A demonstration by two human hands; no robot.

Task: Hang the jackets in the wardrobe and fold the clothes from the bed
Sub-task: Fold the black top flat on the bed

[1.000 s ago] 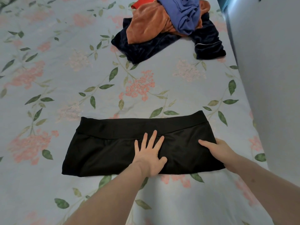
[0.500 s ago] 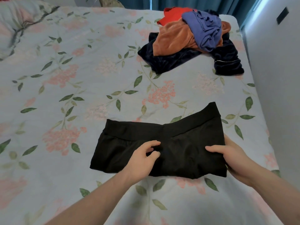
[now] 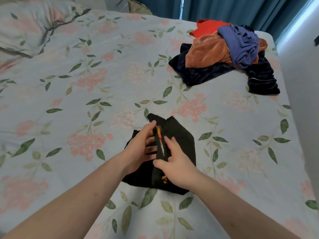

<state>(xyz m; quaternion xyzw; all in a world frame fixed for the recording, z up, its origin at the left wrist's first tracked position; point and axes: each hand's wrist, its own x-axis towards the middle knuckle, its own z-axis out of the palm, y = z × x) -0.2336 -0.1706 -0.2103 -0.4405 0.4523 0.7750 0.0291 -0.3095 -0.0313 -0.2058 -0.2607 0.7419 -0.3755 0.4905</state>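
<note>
A black garment point(image 3: 181, 135) lies folded narrow on the flowered bed point(image 3: 86, 100), with a strip of orange and white print showing along its raised fold. My left hand point(image 3: 139, 147) grips the fold from the left, thumb up near the garment's far end. My right hand point(image 3: 174, 163) pinches the same fold from the right, nearer to me. A heap of unfolded clothes sits at the far right of the bed: a dark navy piece point(image 3: 203, 73) underneath, a rust-orange one point(image 3: 205, 50), a blue-purple one point(image 3: 241, 44) and a red one point(image 3: 207, 27).
A grey wall point(image 3: 303, 94) runs along the bed's right side. Teal curtains point(image 3: 215, 9) hang behind the bed's far end. A flowered pillow point(image 3: 29, 30) lies at the far left.
The black garment went from a wide flat rectangle to a narrow fold. Both hands came together on its middle fold. The view tipped up, showing more of the bed and the curtains.
</note>
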